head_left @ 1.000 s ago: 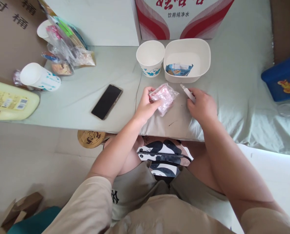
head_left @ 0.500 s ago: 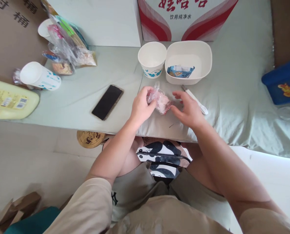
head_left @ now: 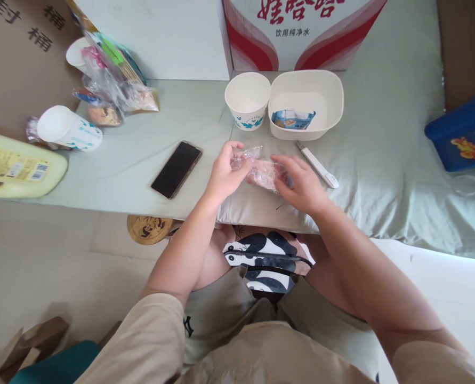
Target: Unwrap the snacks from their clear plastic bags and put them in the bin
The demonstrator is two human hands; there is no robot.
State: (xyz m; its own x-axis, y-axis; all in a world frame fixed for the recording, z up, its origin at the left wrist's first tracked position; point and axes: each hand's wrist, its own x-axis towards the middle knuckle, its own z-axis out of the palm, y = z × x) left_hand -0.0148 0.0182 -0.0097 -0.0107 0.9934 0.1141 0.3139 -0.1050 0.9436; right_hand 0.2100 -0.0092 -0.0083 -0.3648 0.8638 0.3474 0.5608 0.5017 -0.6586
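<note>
A crinkled clear plastic wrapper with something pink inside [head_left: 264, 174] lies between my hands near the table's front edge. My left hand [head_left: 230, 172] is closed on its left end, thumb pressed over the plastic. On the other side, my right hand [head_left: 301, 182] grips the right end with curled fingers. What exactly the plastic contains cannot be made out. Just right of my right hand rests a white utility knife [head_left: 317, 165]. Behind the hands stand a white paper cup [head_left: 248, 98] and a white rectangular tub [head_left: 329, 120] with a blue packet [head_left: 293, 119] in it.
A black phone [head_left: 176, 169] lies to the left. Farther left are a tipped paper cup [head_left: 71, 129], bagged items [head_left: 115, 96] and a pale yellow jug [head_left: 21, 165]. A red-and-white carton [head_left: 301, 37] stands behind, and a blue container [head_left: 463, 133] at the far right.
My right hand has moved left onto the wrapper and now grips its right end. The left hand has shifted slightly left, and the plastic is stretched wider between them.
</note>
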